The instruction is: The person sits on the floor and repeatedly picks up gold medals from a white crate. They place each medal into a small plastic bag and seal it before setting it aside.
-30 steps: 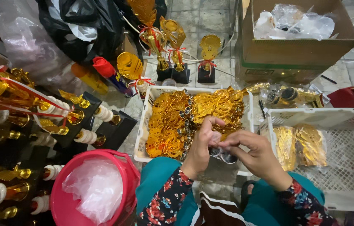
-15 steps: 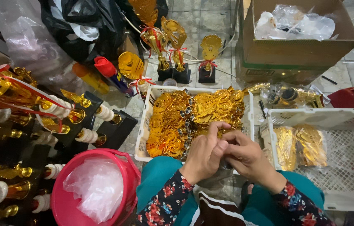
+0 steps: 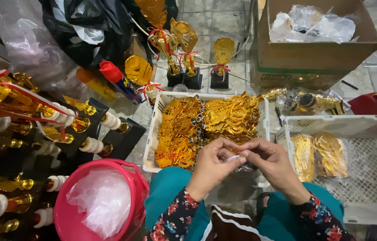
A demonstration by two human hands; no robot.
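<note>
Both hands pinching clear wrap (image 3: 232,157): left hand (image 3: 210,166) grip narrow, right hand (image 3: 272,164) same; white basket (image 3: 153,134) at 12 o'clock; next calls for peeling it apart

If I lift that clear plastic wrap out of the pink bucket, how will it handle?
The clear plastic wrap looks crumpled and thin, so probably floppy and very light. Its glossy sheen suggests it may slip between fingers. The pink bucket would hardly shift.

Small crumpled clear plastic wrapper (image 3: 235,159), pinched taut between both hands' fingertips, just above the white basket's near edge.
</note>
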